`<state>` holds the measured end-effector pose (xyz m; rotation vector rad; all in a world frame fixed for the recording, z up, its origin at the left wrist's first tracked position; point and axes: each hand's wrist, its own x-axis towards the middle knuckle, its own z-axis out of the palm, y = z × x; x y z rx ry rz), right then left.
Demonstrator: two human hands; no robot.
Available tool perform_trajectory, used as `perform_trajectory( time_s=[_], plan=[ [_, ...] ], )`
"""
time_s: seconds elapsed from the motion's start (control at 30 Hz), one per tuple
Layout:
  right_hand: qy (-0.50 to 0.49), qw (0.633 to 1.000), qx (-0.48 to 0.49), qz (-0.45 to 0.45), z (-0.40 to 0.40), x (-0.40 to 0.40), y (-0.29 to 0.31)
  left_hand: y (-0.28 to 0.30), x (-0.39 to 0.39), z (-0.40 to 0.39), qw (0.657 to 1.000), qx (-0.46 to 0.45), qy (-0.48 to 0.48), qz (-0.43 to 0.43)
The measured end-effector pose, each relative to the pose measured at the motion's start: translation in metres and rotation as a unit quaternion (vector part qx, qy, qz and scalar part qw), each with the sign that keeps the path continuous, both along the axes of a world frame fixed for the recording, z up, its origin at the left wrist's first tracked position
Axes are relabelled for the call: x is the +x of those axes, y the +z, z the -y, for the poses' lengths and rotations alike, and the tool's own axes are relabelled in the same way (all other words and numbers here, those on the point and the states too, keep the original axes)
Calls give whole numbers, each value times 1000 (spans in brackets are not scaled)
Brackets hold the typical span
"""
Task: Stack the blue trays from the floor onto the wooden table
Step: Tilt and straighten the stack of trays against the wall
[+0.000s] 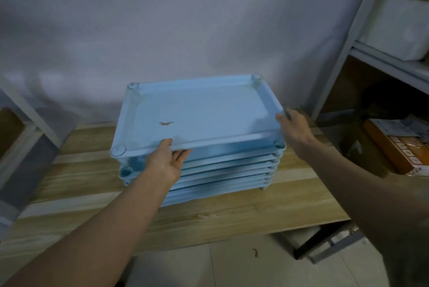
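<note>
the left hand (170, 161) grips the near long edge of the top tray (197, 114), thumb on the rim and fingers curled under it. the right hand (293, 127) is at the tray's right short edge, fingers against the rim; whether they curl round it i cannot tell. both hands are at equal reach, the tray straight ahead of them, its long axis running left to right across the view. it sits on top of the stack of blue trays (232, 170), its left end raised a little above the tray below, so it likely needs lowering and squaring up. the stack stands on the wooden bench (92, 193) near a pale wall. a metal shelf (383, 59) stands to the right.
</note>
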<state>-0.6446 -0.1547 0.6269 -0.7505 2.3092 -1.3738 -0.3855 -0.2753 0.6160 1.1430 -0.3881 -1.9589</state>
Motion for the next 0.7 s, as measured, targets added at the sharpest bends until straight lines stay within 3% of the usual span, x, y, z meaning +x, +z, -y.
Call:
perform_trajectory(
  time_s=[0.07,0.17,0.7],
  plan=[
    [-6,997,-17,80,-5,-6,-6,-3,-2,0,1000,-3,0,17],
    [-5,992,-39,117,-11,-10,-10,-7,-2,1,1000,-8,-2,24],
    [11,986,-66,155,-6,-5,-9,-15,-1,1,999,-12,9,37]
  ],
)
